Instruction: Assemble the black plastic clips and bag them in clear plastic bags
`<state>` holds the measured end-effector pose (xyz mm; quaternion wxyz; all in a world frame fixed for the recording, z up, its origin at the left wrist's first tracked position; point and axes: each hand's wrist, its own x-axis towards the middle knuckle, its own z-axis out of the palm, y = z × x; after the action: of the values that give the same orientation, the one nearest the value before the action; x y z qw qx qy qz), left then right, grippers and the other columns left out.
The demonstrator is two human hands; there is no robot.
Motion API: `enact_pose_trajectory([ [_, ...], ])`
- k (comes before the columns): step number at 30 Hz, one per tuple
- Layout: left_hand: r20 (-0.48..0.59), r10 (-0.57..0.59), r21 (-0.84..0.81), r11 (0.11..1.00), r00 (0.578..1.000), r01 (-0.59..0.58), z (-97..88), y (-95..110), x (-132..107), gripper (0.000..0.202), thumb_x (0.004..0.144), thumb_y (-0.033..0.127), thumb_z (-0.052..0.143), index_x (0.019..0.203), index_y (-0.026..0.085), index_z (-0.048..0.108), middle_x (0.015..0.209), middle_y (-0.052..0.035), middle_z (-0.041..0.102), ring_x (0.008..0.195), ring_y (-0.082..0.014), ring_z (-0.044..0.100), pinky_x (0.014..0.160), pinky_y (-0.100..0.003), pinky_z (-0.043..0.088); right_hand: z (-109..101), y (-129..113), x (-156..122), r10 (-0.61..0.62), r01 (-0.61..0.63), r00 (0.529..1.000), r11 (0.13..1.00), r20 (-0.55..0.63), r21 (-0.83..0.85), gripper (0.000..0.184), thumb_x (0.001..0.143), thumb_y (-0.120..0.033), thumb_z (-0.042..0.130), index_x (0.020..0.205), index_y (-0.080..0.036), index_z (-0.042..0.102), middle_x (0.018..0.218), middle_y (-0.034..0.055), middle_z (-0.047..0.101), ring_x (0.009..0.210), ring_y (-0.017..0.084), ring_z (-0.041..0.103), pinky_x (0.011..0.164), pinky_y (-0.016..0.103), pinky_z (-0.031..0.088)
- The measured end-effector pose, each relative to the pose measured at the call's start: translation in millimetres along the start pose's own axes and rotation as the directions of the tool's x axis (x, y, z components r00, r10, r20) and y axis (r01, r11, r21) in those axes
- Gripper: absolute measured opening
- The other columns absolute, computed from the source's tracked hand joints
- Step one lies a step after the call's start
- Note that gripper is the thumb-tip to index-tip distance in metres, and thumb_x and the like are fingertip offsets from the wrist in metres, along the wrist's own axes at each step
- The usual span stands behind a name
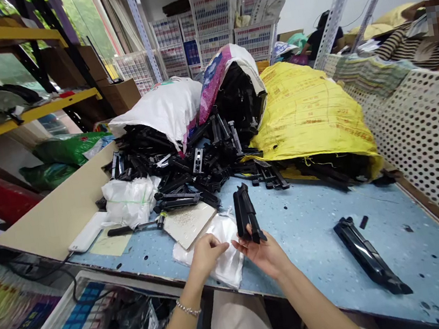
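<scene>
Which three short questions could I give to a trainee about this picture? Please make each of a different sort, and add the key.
1. What does the right hand hold?
A) a green pouch
B) a black plastic part
C) a roll of tape

2. True or false: the bracelet is on the left wrist.

3. Fill in: the big sack nearest to the perforated white panel is ____ in colour.

Key: 1 B; 2 true; 3 yellow.
</scene>
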<state>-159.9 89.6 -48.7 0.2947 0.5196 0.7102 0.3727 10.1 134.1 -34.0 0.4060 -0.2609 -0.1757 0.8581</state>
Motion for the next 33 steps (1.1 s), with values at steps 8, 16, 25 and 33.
enact_pose_trajectory([
  [8, -0.047, 0.045, 0.151, 0.988, 0.998, -0.037, 18.2, 4.2, -5.3, 0.021, 0.068, 0.024, 0.064, 0.055, 0.019, 0.048, 0.061, 0.0036, 0.050, 0.060, -0.0130, 0.051, 0.056, -0.023, 0.033, -0.4, 0.9, 12.7, 0.006, -0.005, 0.999, 1.000, 0.040, -0.004, 0.024, 0.064, -0.035, 0.083, 0.071, -0.019, 0.067, 0.072, 0.0009, 0.069, 0.062, 0.013, 0.059, 0.085, 0.044, 0.052],
  [16, -0.014, 0.202, 0.279, 0.941, 0.979, -0.190, -14.8, 10.3, -14.2, 0.016, 0.078, 0.008, 0.048, 0.074, 0.019, 0.058, 0.085, -0.0033, 0.064, 0.081, -0.0172, 0.059, 0.075, -0.029, 0.046, -5.4, 7.3, 24.7, 0.000, -0.004, 0.999, 0.993, -0.037, -0.118, 0.031, 0.061, -0.034, 0.086, 0.077, -0.016, 0.066, 0.068, -0.0006, 0.065, 0.058, 0.011, 0.056, 0.072, 0.033, 0.054],
  [25, 0.094, 0.300, 0.304, 0.899, 0.949, -0.314, -17.0, -4.3, -6.1, 0.055, 0.072, -0.002, 0.044, 0.122, 0.018, 0.056, 0.126, -0.0108, 0.057, 0.120, -0.0215, 0.052, 0.103, -0.039, 0.043, -42.4, 2.5, -49.8, 0.452, -0.474, 0.867, 0.878, 0.209, 0.070, 0.042, 0.072, -0.037, 0.079, 0.103, -0.012, 0.065, 0.071, -0.0006, 0.063, 0.058, 0.007, 0.053, 0.057, 0.017, 0.051],
  [33, 0.291, 0.418, 0.101, 0.881, 0.861, -0.462, -26.2, 28.3, -49.5, 0.072, 0.078, -0.003, 0.035, 0.144, 0.024, 0.035, 0.147, -0.0080, 0.040, 0.136, -0.0200, 0.038, 0.113, -0.040, 0.034, -44.2, 40.4, -46.3, 0.494, -0.509, 0.849, 0.860, 0.186, 0.042, 0.040, 0.072, -0.042, 0.076, 0.095, -0.012, 0.064, 0.067, -0.0038, 0.056, 0.056, 0.003, 0.050, 0.050, 0.008, 0.044],
])
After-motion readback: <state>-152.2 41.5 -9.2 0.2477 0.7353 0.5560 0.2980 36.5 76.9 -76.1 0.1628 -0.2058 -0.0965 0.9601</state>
